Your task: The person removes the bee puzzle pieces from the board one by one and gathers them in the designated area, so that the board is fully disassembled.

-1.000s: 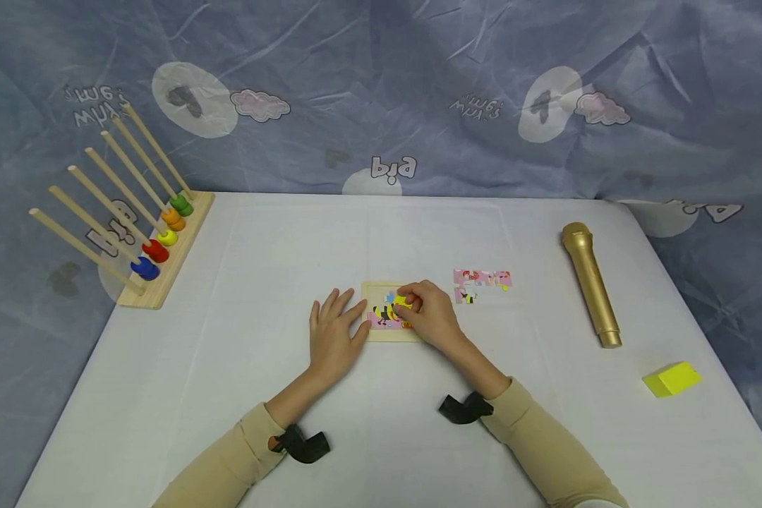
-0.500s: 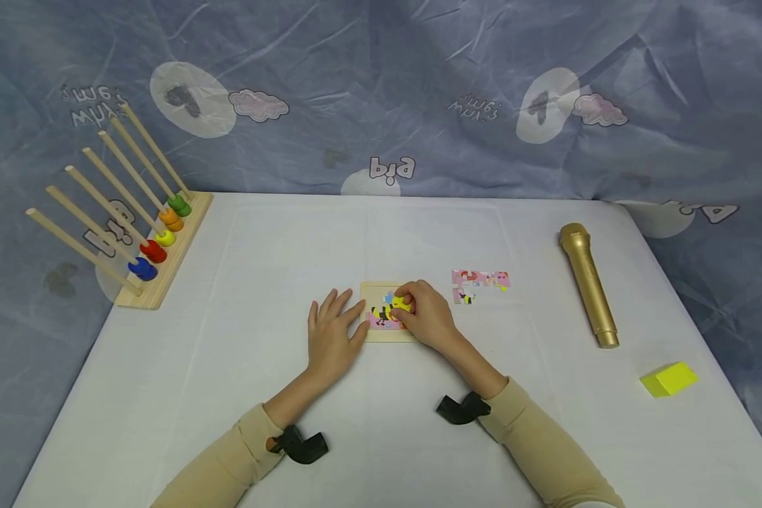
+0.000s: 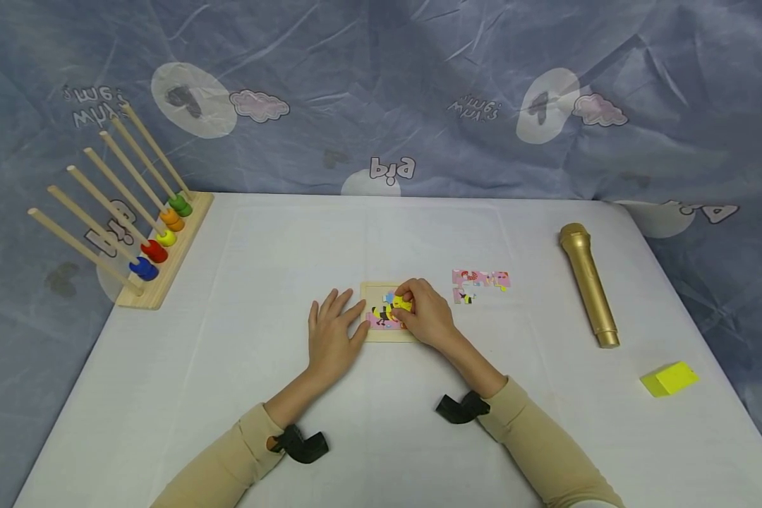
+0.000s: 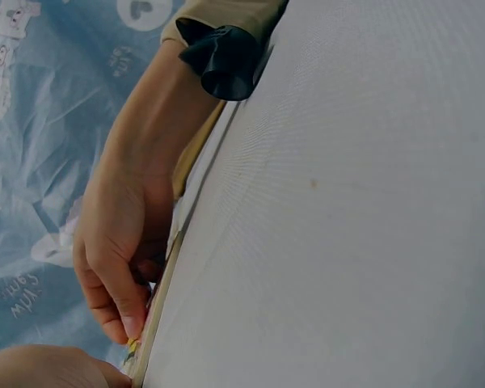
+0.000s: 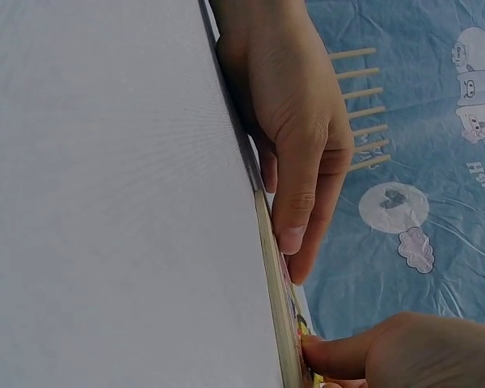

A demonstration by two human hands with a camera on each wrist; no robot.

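Note:
A shallow wooden puzzle tray lies flat on the table, partly filled with pieces that show a yellow-and-black bee on pink. My left hand rests at its left edge, fingers spread, with the thumb and index finger touching the rim. Over the tray's right side, my right hand pinches a yellow puzzle piece between thumb and fingers. Whether that piece sits fully flat is hidden by the fingers. In the right wrist view, the right thumb is down at the tray's pieces.
Several loose pink puzzle pieces lie right of the tray, with a bee piece below them. A gold microphone and a yellow block are farther right. A wooden bead rack with upright pegs stands at the left back.
Both hands stay almost in place. The right fingers shift only very slightly on the yellow puzzle piece, and the head view moves a little.

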